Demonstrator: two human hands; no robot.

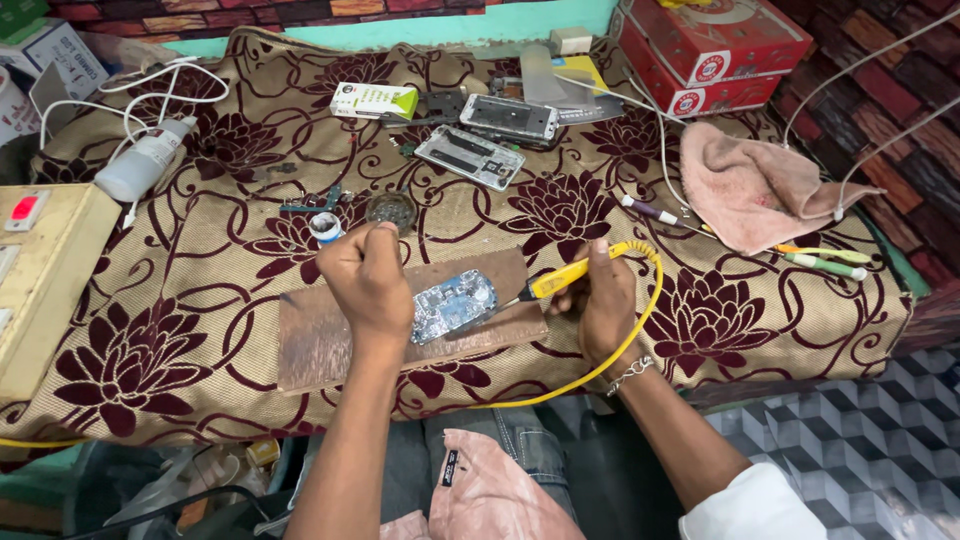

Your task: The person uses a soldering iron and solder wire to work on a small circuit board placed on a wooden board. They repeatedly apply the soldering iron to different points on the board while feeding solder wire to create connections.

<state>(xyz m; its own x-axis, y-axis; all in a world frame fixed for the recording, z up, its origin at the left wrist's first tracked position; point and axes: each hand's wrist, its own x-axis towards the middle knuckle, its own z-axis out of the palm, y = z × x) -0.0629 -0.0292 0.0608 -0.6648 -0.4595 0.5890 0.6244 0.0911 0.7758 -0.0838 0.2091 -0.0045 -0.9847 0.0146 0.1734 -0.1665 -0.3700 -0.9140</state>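
while the right hand (598,300) is clamped on the soldering iron (560,278) and the left hand (368,280) pins the circuit board (455,303) on the wooden board (320,335), a slip could scorch fingers or cloth (200,300).

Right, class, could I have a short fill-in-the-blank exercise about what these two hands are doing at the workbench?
1. The right hand holds a soldering iron whose handle is ____.
2. The circuit board lies on a ____ board.
3. The left hand rests beside the ____ board.
4. The towel by the red boxes is ____.

Missing words: yellow; wooden; circuit; pink
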